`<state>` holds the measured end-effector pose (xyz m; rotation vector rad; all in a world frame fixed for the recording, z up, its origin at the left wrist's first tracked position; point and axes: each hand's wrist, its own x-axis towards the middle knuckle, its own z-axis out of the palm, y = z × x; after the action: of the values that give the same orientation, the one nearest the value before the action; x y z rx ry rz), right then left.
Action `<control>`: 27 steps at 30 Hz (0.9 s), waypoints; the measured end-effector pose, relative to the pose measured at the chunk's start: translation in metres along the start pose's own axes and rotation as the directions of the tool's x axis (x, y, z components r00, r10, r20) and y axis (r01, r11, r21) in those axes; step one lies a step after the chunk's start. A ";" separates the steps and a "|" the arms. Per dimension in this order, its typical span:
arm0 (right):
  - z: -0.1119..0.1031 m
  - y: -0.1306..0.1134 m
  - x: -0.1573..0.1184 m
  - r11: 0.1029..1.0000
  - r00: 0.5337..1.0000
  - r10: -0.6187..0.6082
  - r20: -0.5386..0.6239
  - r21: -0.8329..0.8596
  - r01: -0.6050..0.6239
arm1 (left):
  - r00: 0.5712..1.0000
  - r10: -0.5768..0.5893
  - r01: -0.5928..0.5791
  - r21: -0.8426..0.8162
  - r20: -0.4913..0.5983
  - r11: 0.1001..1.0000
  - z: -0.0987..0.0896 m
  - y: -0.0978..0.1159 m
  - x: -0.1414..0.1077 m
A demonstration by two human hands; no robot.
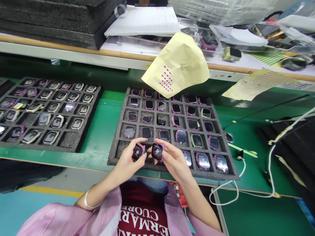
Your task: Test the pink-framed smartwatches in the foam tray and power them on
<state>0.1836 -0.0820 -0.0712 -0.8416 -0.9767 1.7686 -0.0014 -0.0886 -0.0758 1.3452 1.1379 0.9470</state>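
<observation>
My left hand is closed on a purple-cased smartwatch with a lit screen. A second purple smartwatch, its dark face also lit, is gripped by the fingers of my right hand. Both watches face up, side by side, a small gap between them. They are held above the front row of a black foam tray, whose compartments hold several more watches, mostly purple, with one greenish watch among them. My hands hide part of the tray's front row.
To the left lies another foam tray of white and purple watches. Yellow sticker sheets hang from the shelf edge behind. A white cable loops at the right, near a light green stick. Black foam blocks sit on the shelf.
</observation>
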 end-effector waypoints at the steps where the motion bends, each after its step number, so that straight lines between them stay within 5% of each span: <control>1: 0.000 0.000 0.000 1.000 1.000 -0.001 -0.006 -0.005 0.001 | 1.000 -0.004 0.004 0.010 0.012 1.000 -0.001 0.000 0.000; 27: 0.003 -0.004 -0.010 0.999 0.997 -0.034 0.062 0.013 0.033 | 0.998 0.058 -0.053 -0.127 0.037 0.991 0.000 0.001 -0.010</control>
<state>0.1855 -0.0912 -0.0652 -0.7622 -1.0142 1.7797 -0.0035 -0.0985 -0.0744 1.2942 0.9975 1.0104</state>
